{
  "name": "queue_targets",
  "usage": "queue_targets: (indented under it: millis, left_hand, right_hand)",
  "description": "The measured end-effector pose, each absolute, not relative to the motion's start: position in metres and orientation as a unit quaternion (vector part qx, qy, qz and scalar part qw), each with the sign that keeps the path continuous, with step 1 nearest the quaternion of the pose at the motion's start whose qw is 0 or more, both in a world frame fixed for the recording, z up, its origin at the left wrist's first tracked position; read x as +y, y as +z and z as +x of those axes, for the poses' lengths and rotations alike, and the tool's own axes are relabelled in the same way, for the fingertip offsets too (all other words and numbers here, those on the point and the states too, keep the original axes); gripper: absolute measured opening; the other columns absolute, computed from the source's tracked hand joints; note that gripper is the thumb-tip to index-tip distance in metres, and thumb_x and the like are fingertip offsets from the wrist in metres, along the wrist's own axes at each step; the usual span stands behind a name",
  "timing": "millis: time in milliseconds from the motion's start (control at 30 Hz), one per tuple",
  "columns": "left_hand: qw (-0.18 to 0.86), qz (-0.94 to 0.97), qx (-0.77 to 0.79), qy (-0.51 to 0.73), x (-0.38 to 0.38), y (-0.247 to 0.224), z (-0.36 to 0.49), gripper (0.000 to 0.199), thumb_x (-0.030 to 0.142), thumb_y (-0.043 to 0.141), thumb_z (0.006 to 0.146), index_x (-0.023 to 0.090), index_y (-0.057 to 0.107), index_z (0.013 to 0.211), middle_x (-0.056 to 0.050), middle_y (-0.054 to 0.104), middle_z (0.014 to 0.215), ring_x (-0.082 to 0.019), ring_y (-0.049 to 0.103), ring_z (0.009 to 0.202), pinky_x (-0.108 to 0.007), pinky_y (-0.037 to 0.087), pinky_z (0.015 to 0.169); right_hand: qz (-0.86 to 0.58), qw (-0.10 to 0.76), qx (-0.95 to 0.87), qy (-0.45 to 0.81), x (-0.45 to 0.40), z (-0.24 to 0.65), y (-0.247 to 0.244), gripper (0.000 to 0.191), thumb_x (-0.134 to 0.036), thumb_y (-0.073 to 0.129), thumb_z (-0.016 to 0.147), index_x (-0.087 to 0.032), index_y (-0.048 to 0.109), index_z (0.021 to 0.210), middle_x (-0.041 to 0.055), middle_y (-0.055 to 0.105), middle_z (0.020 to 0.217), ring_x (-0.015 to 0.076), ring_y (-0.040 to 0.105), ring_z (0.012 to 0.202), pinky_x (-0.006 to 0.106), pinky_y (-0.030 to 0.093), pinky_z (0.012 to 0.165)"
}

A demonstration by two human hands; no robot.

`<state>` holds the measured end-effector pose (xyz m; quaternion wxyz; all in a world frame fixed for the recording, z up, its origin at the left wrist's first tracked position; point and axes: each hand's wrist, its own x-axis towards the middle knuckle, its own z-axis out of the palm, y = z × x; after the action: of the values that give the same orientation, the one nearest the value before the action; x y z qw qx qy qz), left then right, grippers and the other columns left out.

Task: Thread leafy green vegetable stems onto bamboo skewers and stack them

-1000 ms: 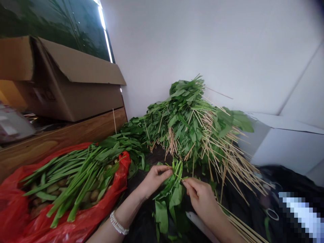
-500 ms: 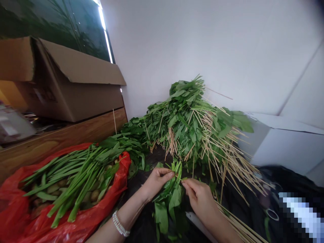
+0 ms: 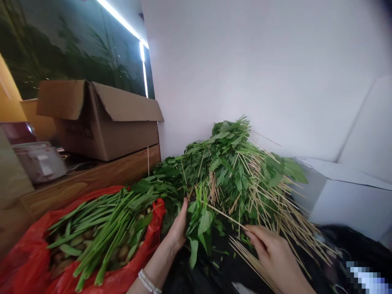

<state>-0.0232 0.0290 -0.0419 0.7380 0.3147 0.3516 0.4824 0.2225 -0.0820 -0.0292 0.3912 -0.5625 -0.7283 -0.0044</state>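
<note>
My right hand (image 3: 271, 249) pinches a bamboo skewer (image 3: 226, 214) near one end. A small bunch of leafy greens (image 3: 202, 222) hangs at the other end, stems up and leaves down. Beside that bunch on the left is my left hand (image 3: 178, 226), with a straight finger pointing up and its other fingers largely hidden. It appears open and apart from the skewer. Behind both hands rises a large pile of skewered greens (image 3: 226, 163), many sticks jutting to the right. Loose bamboo skewers (image 3: 249, 257) lie beneath my right hand.
On the left, a red plastic bag (image 3: 154, 232) holds long green stalks (image 3: 107, 232) over round brownish produce. A cardboard box (image 3: 128, 136) and a clear container (image 3: 39, 161) stand on a wooden ledge (image 3: 122, 173). A white box (image 3: 346, 200) sits at right against the wall (image 3: 260, 61).
My left hand has let go of the greens and shifted left. My right hand has moved right, so more bare skewer shows between it and the bunch. The view has tilted upward.
</note>
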Motion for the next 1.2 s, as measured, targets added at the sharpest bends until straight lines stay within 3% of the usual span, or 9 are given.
queue_targets:
  millis: [67, 167, 400, 433, 533, 733, 1000, 1067, 1200]
  left_hand:
    - [0.767, 0.279, 0.314, 0.485, 0.031, -0.043, -0.024, 0.067, 0.069, 0.043, 0.083, 0.015, 0.057, 0.12, -0.012, 0.071, 0.101, -0.024, 0.068, 0.086, -0.033, 0.05, 0.075]
    - [0.787, 0.27, 0.296, 0.468, 0.033, -0.045, -0.025, 0.068, 0.067, 0.032, 0.087, 0.013, 0.059, 0.117, -0.013, 0.069, 0.105, -0.021, 0.067, 0.087, -0.029, 0.048, 0.074]
    - [0.785, 0.28, 0.345, 0.431, 0.035, -0.051, -0.02, 0.073, 0.073, 0.031, 0.083, 0.012, 0.067, 0.1, -0.007, 0.068, 0.086, -0.014, 0.062, 0.072, -0.021, 0.041, 0.063]
    - [0.786, 0.279, 0.346, 0.429, 0.035, -0.052, -0.02, 0.072, 0.073, 0.031, 0.083, 0.012, 0.067, 0.099, -0.007, 0.067, 0.083, -0.013, 0.061, 0.07, -0.021, 0.04, 0.061]
    - [0.794, 0.279, 0.329, 0.428, 0.035, -0.056, -0.019, 0.072, 0.072, 0.031, 0.084, 0.011, 0.068, 0.097, -0.006, 0.065, 0.079, -0.012, 0.059, 0.067, -0.02, 0.037, 0.06]
    - [0.8, 0.274, 0.319, 0.428, 0.031, -0.057, -0.018, 0.077, 0.074, 0.028, 0.083, 0.01, 0.068, 0.094, -0.007, 0.064, 0.079, -0.012, 0.058, 0.065, -0.02, 0.035, 0.06]
    - [0.795, 0.275, 0.332, 0.428, 0.035, -0.059, -0.02, 0.075, 0.072, 0.028, 0.084, 0.011, 0.069, 0.093, -0.007, 0.063, 0.079, -0.012, 0.057, 0.065, -0.02, 0.035, 0.059]
    - [0.779, 0.299, 0.342, 0.433, 0.036, -0.06, -0.019, 0.072, 0.072, 0.033, 0.083, 0.011, 0.069, 0.093, -0.007, 0.064, 0.08, -0.011, 0.057, 0.065, -0.02, 0.036, 0.06]
    - [0.633, 0.461, 0.405, 0.472, 0.019, -0.045, -0.019, 0.059, 0.063, 0.048, 0.081, 0.009, 0.069, 0.094, -0.007, 0.067, 0.079, -0.015, 0.058, 0.068, -0.025, 0.04, 0.065]
  right_hand:
    - [-0.548, 0.439, -0.712, 0.009, -0.071, 0.216, -0.012, 0.028, -0.034, 0.044, 0.093, -0.022, 0.069, 0.093, 0.0049, 0.072, 0.082, 0.0184, 0.067, 0.067, 0.027, 0.051, 0.064]
    - [-0.526, 0.487, -0.696, 0.044, -0.043, 0.195, 0.018, 0.027, -0.035, 0.049, 0.089, -0.02, 0.071, 0.093, 0.0041, 0.07, 0.073, 0.0187, 0.064, 0.063, 0.028, 0.05, 0.062]
    - [-0.493, 0.472, -0.723, 0.108, 0.063, 0.121, 0.062, 0.025, -0.031, 0.05, 0.092, -0.018, 0.071, 0.092, -0.0001, 0.067, 0.067, 0.0158, 0.063, 0.065, 0.029, 0.049, 0.068]
    - [-0.495, 0.464, -0.725, 0.119, 0.08, 0.109, 0.063, 0.025, -0.032, 0.049, 0.093, -0.017, 0.069, 0.095, 0.0003, 0.067, 0.072, 0.0153, 0.063, 0.068, 0.03, 0.05, 0.07]
    - [-0.51, 0.435, -0.726, 0.154, 0.131, 0.075, 0.063, 0.028, -0.034, 0.056, 0.092, -0.016, 0.058, 0.114, 0.0059, 0.062, 0.111, 0.0178, 0.063, 0.09, 0.037, 0.054, 0.077]
    - [-0.539, 0.392, -0.729, 0.156, 0.193, 0.029, 0.045, 0.032, -0.033, 0.057, 0.091, -0.018, 0.055, 0.12, 0.0074, 0.058, 0.12, 0.0205, 0.061, 0.099, 0.041, 0.053, 0.082]
    - [-0.492, 0.377, -0.784, 0.035, 0.152, 0.06, 0.024, 0.03, -0.032, 0.057, 0.092, -0.018, 0.056, 0.119, 0.0077, 0.057, 0.122, 0.0217, 0.059, 0.104, 0.044, 0.05, 0.088]
    - [-0.465, 0.372, -0.803, 0.015, 0.124, 0.077, 0.023, 0.024, -0.021, 0.054, 0.091, -0.018, 0.06, 0.114, 0.0079, 0.061, 0.117, 0.0229, 0.055, 0.11, 0.044, 0.045, 0.095]
    - [-0.436, 0.378, -0.817, 0.0, 0.055, 0.116, 0.014, 0.029, -0.016, 0.045, 0.088, -0.019, 0.065, 0.108, 0.0098, 0.064, 0.112, 0.0246, 0.056, 0.108, 0.044, 0.045, 0.096]
